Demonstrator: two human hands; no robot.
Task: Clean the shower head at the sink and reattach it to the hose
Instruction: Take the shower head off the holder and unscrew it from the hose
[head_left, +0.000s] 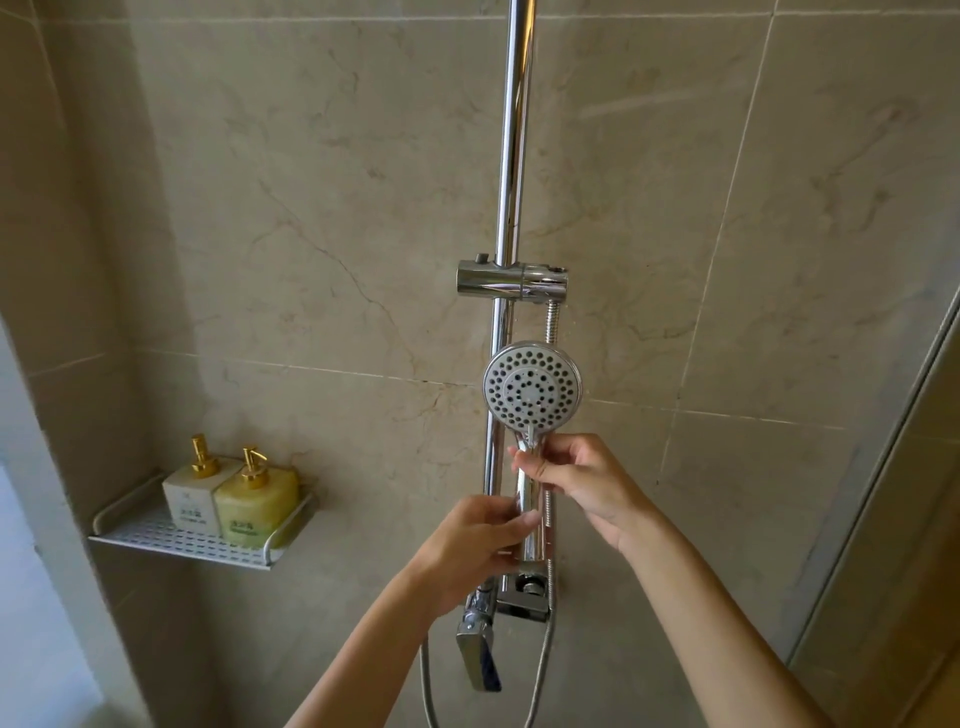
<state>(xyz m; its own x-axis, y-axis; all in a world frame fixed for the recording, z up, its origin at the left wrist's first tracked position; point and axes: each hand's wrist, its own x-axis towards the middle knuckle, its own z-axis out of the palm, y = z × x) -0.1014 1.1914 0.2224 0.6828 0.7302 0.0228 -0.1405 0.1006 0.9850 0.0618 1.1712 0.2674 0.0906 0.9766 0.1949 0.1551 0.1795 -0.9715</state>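
Both hands are up at the wall now — the round chrome shower head with the grey spray face (531, 388) is held upright in front of the vertical chrome riser rail (513, 156), spray face turned towards the camera. The right hand (576, 480) pinches the top of the handle just under the round face, thumb and fingers curled onto the chrome. The left hand (475, 545) grips lower down, fingers wrapped round the bottom half of the handle. Behind the head, the ribbed metal hose (551, 322) drops from the chrome sliding holder (511, 281) on the rail and runs down beside the handle — whether it is joined to the handle's base, I cannot tell. Below the hands sits the chrome mixer valve with its flat lever (480, 657). Off to the left, a white perforated metal corner shelf (171, 538) carries two pump bottles with gold tops, the white square bottle (189, 496) touching the yellow-green square bottle (254, 506).
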